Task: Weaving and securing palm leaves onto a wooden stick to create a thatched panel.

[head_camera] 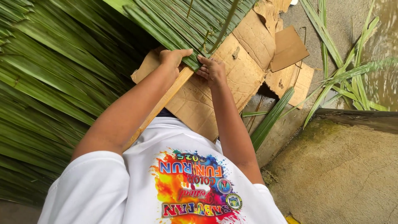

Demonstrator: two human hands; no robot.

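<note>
My left hand [174, 58] grips the top of a long bamboo slat [159, 105] where folded green palm leaves [178, 25] hang over it. My right hand [212, 69] pinches the edge of the last leaf on that slat, fingers closed on it. The slat runs from the hands down toward my white printed shirt [174, 182]. Both hands sit side by side, almost touching, above flattened brown cardboard [244, 74].
A thick pile of loose palm leaves [49, 83] fills the left side. More cardboard pieces [288, 47] lie at upper right, with stray leaf strips [344, 70] on wet concrete. A mossy cement slab [344, 166] is at lower right, muddy water [383, 49] beyond.
</note>
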